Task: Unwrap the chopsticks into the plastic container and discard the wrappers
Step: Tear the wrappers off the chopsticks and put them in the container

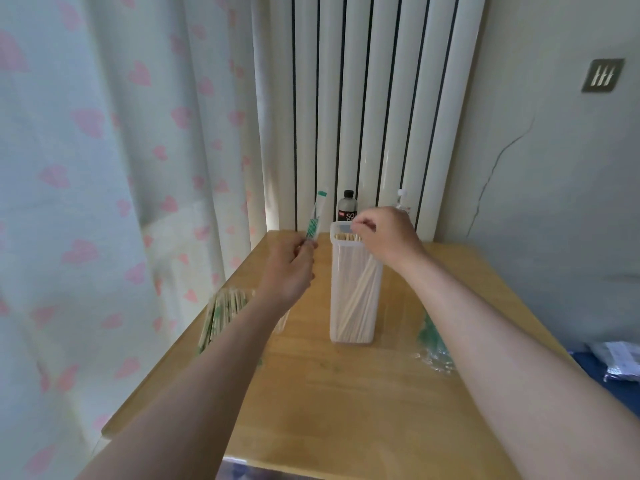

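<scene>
Plastic container stands centre of the wooden desk, radiator behind; left hand pinches a wrapper; right hand curls over its mouth, grip unclear; wrapped chopsticks at left edge

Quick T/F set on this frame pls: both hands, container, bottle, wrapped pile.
1. The left hand holds a green-and-white wrapper. True.
2. The plastic container lies on its side. False: it stands upright on the table.
3. The container is empty. False: it holds bare chopsticks.
4. The right hand is over the container's open top. True.
5. The dark bottle stands in front of the container. False: it stands behind it, at the far edge of the table.
6. The pile of wrapped chopsticks lies left of the container. True.
</scene>
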